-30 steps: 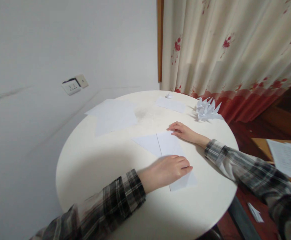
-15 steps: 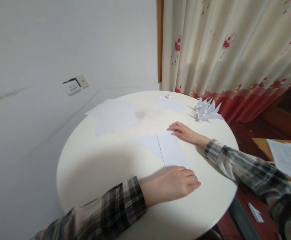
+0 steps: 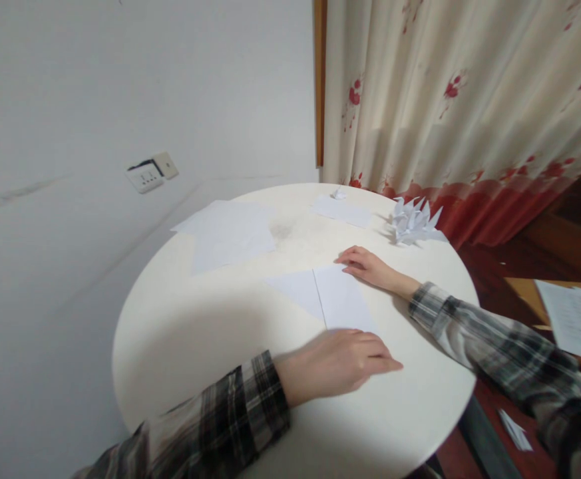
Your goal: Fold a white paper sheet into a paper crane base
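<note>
Head | sheet [image 3: 345, 299] lay on table [image 3: 185, 319] | left hand [image 3: 340, 361] over sheet's near end, right hand [image 3: 369, 268] at its far corner | I couldn't tell either grip | even pressure, steady corner seemed best

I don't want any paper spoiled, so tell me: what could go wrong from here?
The folded sheet might shift or crease askew: the right hand is only at its far corner, while the left hand covers its near end. The folded paper cluster stands near the table's edge, so a bump might knock it off.
</note>
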The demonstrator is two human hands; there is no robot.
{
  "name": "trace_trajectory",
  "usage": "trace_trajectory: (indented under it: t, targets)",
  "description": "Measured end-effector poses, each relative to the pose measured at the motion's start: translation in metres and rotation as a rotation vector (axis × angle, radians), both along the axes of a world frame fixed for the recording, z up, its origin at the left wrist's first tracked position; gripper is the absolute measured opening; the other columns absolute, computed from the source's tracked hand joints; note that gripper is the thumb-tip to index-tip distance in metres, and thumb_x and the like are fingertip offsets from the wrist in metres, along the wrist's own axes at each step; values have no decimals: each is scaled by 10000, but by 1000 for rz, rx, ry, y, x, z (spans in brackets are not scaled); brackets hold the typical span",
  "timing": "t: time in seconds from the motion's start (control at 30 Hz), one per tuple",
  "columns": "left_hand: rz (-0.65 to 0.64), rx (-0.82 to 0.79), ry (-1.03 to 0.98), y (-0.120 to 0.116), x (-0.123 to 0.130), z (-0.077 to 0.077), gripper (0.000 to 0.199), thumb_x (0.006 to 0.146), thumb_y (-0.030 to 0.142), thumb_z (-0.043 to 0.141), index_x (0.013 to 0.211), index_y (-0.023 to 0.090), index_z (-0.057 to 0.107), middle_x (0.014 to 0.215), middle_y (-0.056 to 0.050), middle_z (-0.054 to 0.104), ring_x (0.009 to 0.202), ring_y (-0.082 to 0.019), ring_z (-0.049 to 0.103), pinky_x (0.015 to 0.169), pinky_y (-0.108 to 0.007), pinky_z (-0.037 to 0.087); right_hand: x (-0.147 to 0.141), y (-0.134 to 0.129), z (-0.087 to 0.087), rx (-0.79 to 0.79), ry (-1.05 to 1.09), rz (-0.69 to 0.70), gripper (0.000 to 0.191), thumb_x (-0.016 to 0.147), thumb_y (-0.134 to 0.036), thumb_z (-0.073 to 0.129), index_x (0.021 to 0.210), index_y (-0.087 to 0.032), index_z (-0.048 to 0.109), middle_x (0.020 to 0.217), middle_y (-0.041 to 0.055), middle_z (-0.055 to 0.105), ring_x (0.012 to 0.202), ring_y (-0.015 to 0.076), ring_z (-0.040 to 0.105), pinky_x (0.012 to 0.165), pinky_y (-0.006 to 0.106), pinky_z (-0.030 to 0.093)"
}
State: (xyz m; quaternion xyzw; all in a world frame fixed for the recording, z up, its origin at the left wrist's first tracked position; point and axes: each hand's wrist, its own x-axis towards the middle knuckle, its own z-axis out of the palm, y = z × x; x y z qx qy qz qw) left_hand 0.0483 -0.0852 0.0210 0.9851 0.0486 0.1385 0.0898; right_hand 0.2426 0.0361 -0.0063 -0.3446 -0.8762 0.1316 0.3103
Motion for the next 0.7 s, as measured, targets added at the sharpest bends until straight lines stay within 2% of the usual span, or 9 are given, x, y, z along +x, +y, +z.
trace_trajectory:
  t: [0.07, 0.17, 0.2, 0.27, 0.4, 0.5, 0.57, 0.63, 0.7]
  targets:
    - [144, -27, -11, 12, -2, 0, 328, 879, 105, 402, 1186, 191, 479, 1099, -29, 599, 1029, -138, 535, 897, -267, 421, -2, -3, -1, 41, -19, -31, 222, 850, -228, 524, 1055, -192, 600, 1014, 91, 569, 949, 192, 523, 873, 383, 435]
    - [481, 1, -41, 29, -4, -1, 307, 895, 188, 410, 1195, 177, 470, 1164, -59, 562, 1078, -178, 511, 942, -333, 402, -7, -9, -2, 111, -47, -116, 216, 845, -192, 511, 1035, -178, 612, 998, 100, 585, 929, 201, 528, 837, 377, 445]
    - [547, 23, -33, 34, -6, -2, 323, 897, 250, 428, 1207, 162, 460, 1196, -75, 543, 1106, -200, 492, 953, -355, 393, -10, -10, -3, 134, -54, -145, 219, 843, -172, 502, 1031, -178, 615, 992, 102, 591, 922, 203, 531, 822, 375, 450]
    - [600, 59, -3, 39, -9, -4, 392, 894, 361, 441, 1220, 145, 449, 1247, -100, 508, 1155, -226, 456, 968, -381, 373, -14, -14, -2, 171, -77, -157, 254, 836, -126, 481, 1049, -177, 608, 1015, 107, 601, 947, 209, 535, 820, 375, 451]
    - [545, 67, 27, 40, -18, -2, 514, 866, 482, 444, 1247, 137, 431, 1291, -114, 476, 1203, -236, 415, 989, -400, 344, -16, -28, 6, 191, -162, -1, 361, 800, -49, 458, 1117, -177, 575, 1132, 94, 607, 1074, 202, 526, 907, 371, 424]
    - [432, 36, 36, 38, -27, 5, 438, 873, 377, 477, 1251, 157, 441, 1294, -95, 483, 1216, -215, 407, 1005, -384, 331, -10, -48, 14, 204, -247, -47, 362, 797, -57, 460, 1119, -173, 578, 1100, 95, 634, 1034, 216, 559, 878, 377, 442]
    - [356, 7, 39, 39, -33, 8, 365, 881, 273, 468, 1237, 191, 466, 1304, -67, 482, 1213, -189, 414, 1012, -361, 330, -3, -64, 17, 223, -260, -111, 291, 816, -105, 483, 1074, -164, 603, 995, 109, 665, 950, 217, 591, 850, 371, 451]
    - [302, -17, 38, 42, -37, 6, 334, 887, 200, 440, 1215, 221, 496, 1302, -43, 490, 1196, -167, 435, 1012, -342, 336, 4, -77, 17, 244, -279, -141, 245, 835, -137, 485, 1041, -155, 617, 928, 119, 673, 909, 216, 602, 844, 373, 454]
    - [263, -20, 29, 45, -40, 0, 334, 889, 161, 418, 1202, 232, 513, 1291, -33, 503, 1186, -157, 446, 1012, -335, 341, 10, -86, 14, 272, -292, -107, 265, 849, -134, 464, 1070, -157, 607, 983, 121, 667, 954, 217, 590, 857, 382, 457]
